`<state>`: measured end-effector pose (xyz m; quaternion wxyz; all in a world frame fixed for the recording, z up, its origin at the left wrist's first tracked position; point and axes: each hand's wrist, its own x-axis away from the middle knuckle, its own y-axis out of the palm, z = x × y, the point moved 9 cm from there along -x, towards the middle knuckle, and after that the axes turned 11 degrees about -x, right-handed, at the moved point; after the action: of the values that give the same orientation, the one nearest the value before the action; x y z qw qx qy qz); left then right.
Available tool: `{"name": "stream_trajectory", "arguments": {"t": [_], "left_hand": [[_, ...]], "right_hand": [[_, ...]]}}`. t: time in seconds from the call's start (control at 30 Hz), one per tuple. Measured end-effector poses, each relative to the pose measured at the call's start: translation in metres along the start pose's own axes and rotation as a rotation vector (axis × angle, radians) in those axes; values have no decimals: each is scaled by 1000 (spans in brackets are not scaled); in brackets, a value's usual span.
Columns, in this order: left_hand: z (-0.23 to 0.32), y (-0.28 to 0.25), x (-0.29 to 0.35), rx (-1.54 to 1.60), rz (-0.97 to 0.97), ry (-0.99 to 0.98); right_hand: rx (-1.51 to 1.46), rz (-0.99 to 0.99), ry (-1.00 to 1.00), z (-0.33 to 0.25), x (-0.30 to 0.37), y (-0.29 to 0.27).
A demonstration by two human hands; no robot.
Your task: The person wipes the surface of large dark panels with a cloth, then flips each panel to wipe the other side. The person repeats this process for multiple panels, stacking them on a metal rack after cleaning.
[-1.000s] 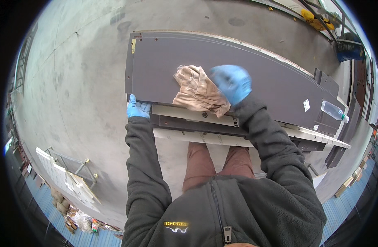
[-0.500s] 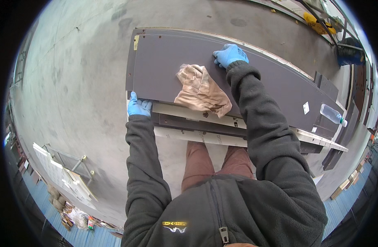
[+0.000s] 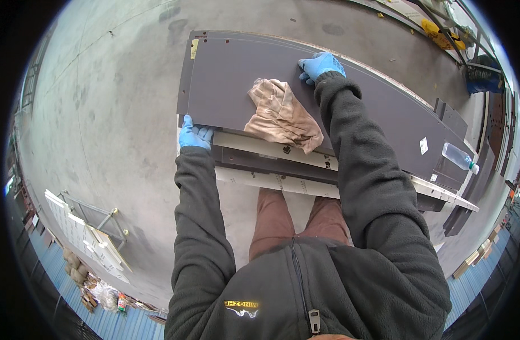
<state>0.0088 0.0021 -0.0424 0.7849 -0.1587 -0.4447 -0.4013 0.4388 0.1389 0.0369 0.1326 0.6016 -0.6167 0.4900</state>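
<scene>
A long dark grey panel [image 3: 231, 85] lies on top of a stack of similar panels. A crumpled beige cloth [image 3: 280, 116] rests loose on it. My left hand [image 3: 193, 136], in a blue glove, grips the panel's near edge close to its left end. My right hand [image 3: 320, 66], also blue-gloved, reaches over the cloth and rests on the panel near its far edge, fingers curled; it is apart from the cloth.
Pale strips and dark panels [image 3: 271, 164] jut out below the top panel. A clear plastic bottle [image 3: 458, 157] lies at the right end. More dark boards [image 3: 501, 136] stand at the right. A white frame rack [image 3: 84, 232] sits on the concrete floor at lower left.
My right hand left the cloth and moved away from me to the panel's far edge. The cloth stays where it was. My left hand kept its hold on the near edge.
</scene>
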Motion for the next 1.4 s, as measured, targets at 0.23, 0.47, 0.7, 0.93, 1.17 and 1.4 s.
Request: {"name": "stream_trajectory", "arguments": {"t": [0.23,0.47,0.7,0.93,1.17,1.4], "left_hand": [[0,1,-2,10,-11,25],[1,2,0,-5,-24,33],[1,4,4,-18,-24,32],[4,1,-1,-29,-2,36],[4,6,6,-10,1,50],[5,8,14,-10,-35,15]], "right_hand": [[-29,-4,10,-7,9,0],[-22,7,32,-5,8,-2],[138,245,-621,-23,68,6],[633,163,-1298,4,150,106],[708,380,-923,40,84,7],[741,467,-1125,-70,69,91]]}}
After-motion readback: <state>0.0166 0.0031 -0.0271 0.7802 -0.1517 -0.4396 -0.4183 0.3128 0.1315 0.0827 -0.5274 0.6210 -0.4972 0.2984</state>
